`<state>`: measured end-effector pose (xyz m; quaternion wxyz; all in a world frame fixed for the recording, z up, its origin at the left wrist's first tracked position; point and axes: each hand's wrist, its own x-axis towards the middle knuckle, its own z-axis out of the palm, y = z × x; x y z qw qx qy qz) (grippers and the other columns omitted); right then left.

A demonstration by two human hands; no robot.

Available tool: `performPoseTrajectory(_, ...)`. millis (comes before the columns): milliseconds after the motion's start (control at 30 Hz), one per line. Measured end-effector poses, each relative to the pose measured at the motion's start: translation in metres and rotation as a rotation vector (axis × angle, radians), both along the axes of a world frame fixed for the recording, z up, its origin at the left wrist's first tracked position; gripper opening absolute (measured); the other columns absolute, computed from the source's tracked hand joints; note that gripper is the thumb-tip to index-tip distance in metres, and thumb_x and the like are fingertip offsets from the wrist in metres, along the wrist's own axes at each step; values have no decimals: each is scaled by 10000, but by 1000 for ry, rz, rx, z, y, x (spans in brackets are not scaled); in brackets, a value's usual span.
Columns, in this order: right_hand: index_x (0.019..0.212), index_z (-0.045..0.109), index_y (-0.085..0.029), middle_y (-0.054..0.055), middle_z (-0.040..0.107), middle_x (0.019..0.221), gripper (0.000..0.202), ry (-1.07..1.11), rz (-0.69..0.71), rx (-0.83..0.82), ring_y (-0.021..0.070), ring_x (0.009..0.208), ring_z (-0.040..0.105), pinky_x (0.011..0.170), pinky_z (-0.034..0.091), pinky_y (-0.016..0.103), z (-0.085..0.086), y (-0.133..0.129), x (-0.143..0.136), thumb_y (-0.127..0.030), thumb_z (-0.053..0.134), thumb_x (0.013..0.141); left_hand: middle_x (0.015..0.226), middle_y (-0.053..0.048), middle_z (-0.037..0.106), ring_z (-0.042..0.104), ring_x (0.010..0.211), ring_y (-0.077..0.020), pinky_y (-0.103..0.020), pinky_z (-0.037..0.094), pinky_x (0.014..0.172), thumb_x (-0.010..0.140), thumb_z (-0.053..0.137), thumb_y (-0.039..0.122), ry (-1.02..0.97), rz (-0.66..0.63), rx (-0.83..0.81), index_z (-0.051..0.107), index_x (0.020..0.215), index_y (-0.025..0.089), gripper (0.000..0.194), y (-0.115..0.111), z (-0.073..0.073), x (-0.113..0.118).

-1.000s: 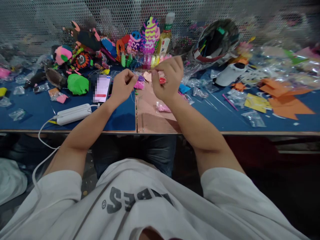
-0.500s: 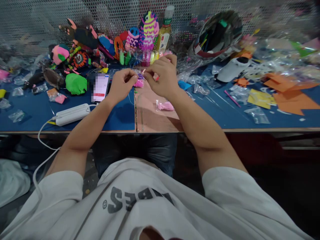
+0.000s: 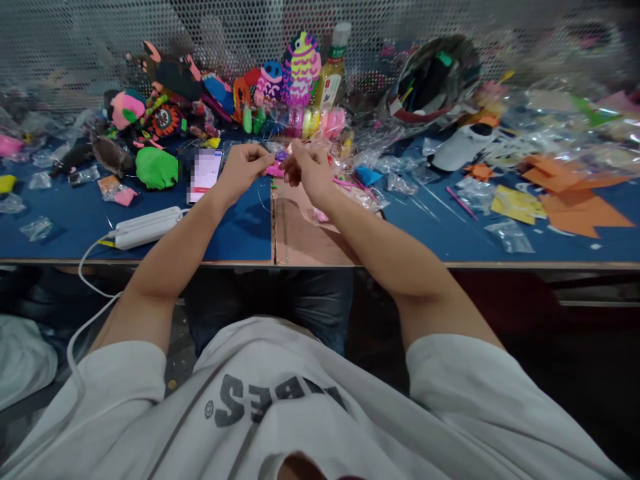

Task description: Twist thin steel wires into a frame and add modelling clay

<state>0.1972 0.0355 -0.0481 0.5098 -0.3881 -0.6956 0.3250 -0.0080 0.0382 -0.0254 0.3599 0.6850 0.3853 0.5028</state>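
Observation:
My left hand (image 3: 245, 169) is closed in a pinch over the table, right of the phone (image 3: 206, 175); whatever its fingertips hold is too small to make out. Just right of it, my right hand (image 3: 309, 171) has its fingers bent together, and anything between them is hidden. A bright pink piece (image 3: 275, 170) shows between the two hands, but I cannot tell whether either hand touches it. Beneath my right wrist lies a light pink piece in clear wrap (image 3: 321, 216), partly covered by the arm.
A green clay lump (image 3: 157, 168) and a white power bank (image 3: 149, 227) with a cable lie at left. Clay figures and a bottle (image 3: 330, 77) stand behind. Orange sheets (image 3: 585, 207), a white cap-like piece (image 3: 463, 147) and plastic bags spread at right.
My right hand has come lower and a little left, its forearm now covering more of the light pink piece. My left hand has barely moved. The view has shifted slightly.

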Motion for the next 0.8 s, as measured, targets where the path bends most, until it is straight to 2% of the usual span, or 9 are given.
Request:
performPoseTrajectory(67,783,676,-251,19,620,618,782,160,109,-307,153,564,582,565,503,296,4,0,-8,-980,468,974,627,13,609,482,571,-93,-253,415,582,961,812,212,38,-9,41,702,740,195,247,0,-2,1)
performPoseTrajectory(133,762,674,-240,6,637,616,711,245,210,-517,119,520,541,490,439,252,8,0,-11,-927,628,942,656,3,638,523,596,-105,-267,465,620,958,833,259,74,-17,68,715,761,199,237,0,-5,1)
performPoseTrajectory(200,747,677,-228,-5,648,619,577,306,261,-626,101,512,536,468,418,227,10,1,-10,-755,751,973,695,-11,670,555,617,-116,-281,490,638,968,838,324,108,-13,89,716,784,202,252,1,-7,1)
performPoseTrajectory(300,739,691,-208,-10,650,606,381,384,285,-690,94,512,552,462,420,206,12,0,-7,-433,740,1042,703,-21,679,575,631,-133,-299,477,635,980,834,392,171,9,130,723,804,200,283,3,-10,0)
performPoseTrajectory(367,735,702,-193,-8,660,610,315,414,296,-697,90,513,570,471,436,201,12,-1,-5,-293,708,1034,690,-25,667,575,636,-147,-313,461,637,985,831,421,231,24,152,727,804,199,304,3,-11,-2)
performPoseTrajectory(467,735,717,-183,-5,675,630,250,423,331,-645,89,516,595,491,464,205,12,-1,-4,-210,737,982,684,-25,649,568,645,-163,-338,463,665,1001,817,455,319,46,180,714,802,199,340,3,-11,-3)
performPoseTrajectory(533,721,704,-193,-7,676,634,253,413,368,-570,96,520,599,502,478,215,10,-1,-3,-227,799,953,682,-20,637,567,650,-167,-345,459,678,1015,802,423,347,56,191,704,806,201,321,3,-11,-3)
performPoseTrajectory(633,723,689,-220,-19,676,628,293,367,394,-446,106,541,588,526,489,227,7,2,-3,-315,890,913,685,-9,625,554,644,-160,-340,427,669,1025,762,292,358,56,188,680,803,201,254,2,-11,-3)
performPoseTrajectory(800,783,746,-226,-9,701,670,238,167,338,-179,119,625,598,615,496,259,-2,10,2,-362,908,892,699,0,595,517,675,-155,-339,417,704,1005,700,160,395,10,176,637,788,197,229,2,-10,-5)
